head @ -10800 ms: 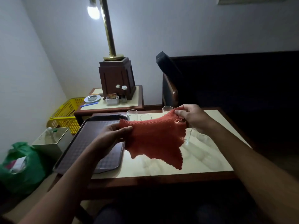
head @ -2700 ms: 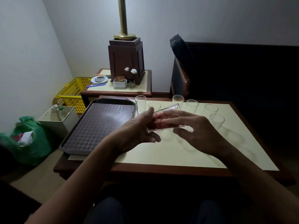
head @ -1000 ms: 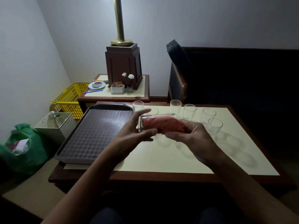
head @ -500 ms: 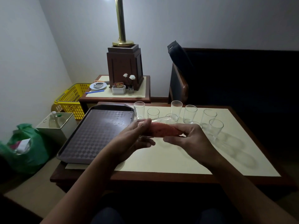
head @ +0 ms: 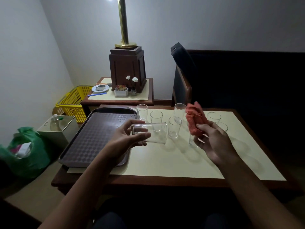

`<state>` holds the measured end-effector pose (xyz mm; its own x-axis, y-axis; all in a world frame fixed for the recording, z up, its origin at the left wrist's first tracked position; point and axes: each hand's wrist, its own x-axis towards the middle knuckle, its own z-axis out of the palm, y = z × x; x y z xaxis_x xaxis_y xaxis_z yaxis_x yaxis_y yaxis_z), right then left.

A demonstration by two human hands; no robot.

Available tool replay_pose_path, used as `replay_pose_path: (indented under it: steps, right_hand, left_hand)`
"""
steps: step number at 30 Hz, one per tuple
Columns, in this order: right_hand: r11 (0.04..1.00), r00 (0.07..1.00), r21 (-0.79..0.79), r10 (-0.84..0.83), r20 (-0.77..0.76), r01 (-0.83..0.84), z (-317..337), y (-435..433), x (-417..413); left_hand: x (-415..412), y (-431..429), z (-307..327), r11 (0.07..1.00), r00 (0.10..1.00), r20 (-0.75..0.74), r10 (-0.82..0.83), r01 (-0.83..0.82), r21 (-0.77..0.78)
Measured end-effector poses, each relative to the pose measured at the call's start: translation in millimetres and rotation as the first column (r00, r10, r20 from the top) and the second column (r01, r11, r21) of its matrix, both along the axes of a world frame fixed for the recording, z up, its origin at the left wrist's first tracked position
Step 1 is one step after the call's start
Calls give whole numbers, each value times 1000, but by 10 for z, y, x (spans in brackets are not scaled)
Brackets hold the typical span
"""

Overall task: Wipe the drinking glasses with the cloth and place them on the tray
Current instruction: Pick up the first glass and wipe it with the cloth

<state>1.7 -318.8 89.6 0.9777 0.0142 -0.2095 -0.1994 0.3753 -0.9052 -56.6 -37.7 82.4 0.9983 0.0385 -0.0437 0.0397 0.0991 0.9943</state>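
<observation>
Looks like a hotel guest room or small lounge. Dimly lit by a brass lamp point(head: 123, 22) on a dark wooden pedestal point(head: 127, 68), set on a side table point(head: 145, 95) along with a saucer point(head: 100, 88), a holder of sachets point(head: 121, 92) and a small vase of white flowers point(head: 135, 79). Furnished with a dark sofa point(head: 247, 80) behind a low cream tabletop point(head: 165, 159). Laid out as if for service: brown serving tray point(head: 92, 139), matching clear glasses point(head: 156, 116). Yellow basket point(head: 72, 103), white box point(head: 57, 128) and green bag point(head: 28, 156) in the corner by the wall.

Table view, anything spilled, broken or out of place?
Nothing stands out. The one glass lying sideways is held in the left hand; the other glasses stand upright on the table; the right hand holds the cloth.
</observation>
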Motion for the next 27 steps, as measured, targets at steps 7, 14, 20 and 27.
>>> replay_pose_path:
  steps: [7, 14, 20, 27]
  right_hand:
    - [665, 796, -742, 494, 351, -86, 155, 183, -268]
    - [599, 743, -800, 551, 381, -34, 174, 122, -227]
    - [484, 643, -861, 712, 284, -156, 90, 75, -140]
    - [358, 360, -887, 818, 448, 292, -56, 184, -276]
  left_hand:
    - [76, -189, 51, 997, 999, -39, 11, -14, -75]
    - [77, -115, 57, 999, 997, -72, -39, 38, -24]
    - [50, -92, 50, 982, 986, -37, -166, 168, 86]
    - [80, -197, -22, 997, 991, -107, -75, 72, -30]
